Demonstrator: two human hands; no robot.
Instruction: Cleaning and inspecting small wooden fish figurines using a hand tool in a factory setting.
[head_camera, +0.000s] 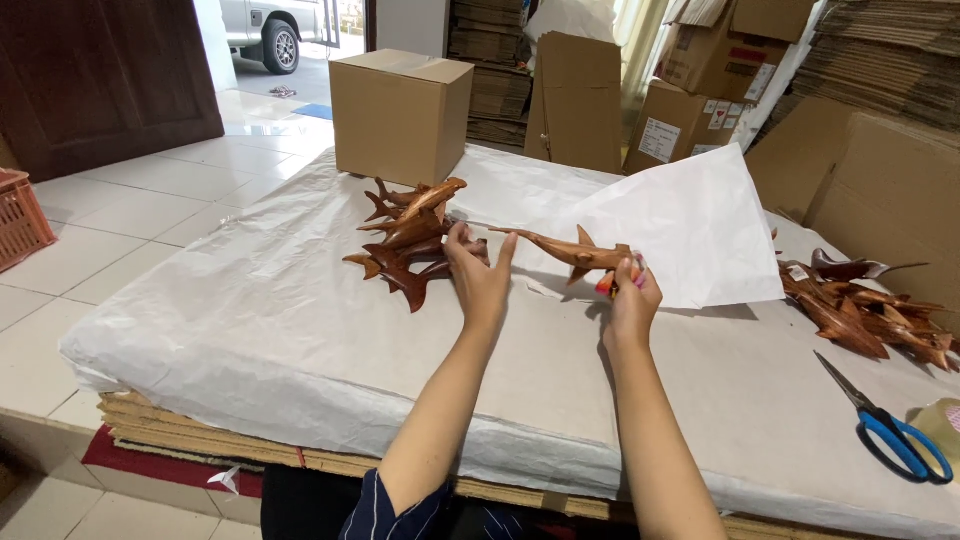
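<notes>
My right hand (630, 292) pinches the carved wooden shark (572, 252) by its body at twelve o'clock over the desk (300, 300); left hand (478, 272) open at its thin tail. Rigid, light, fins probably brittle.

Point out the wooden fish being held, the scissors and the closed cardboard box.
wooden fish (572, 250), head view, on the middle of its body.
scissors (897, 436), head view, on the blue handle loops.
cardboard box (398, 120), head view, on its front face.
</notes>
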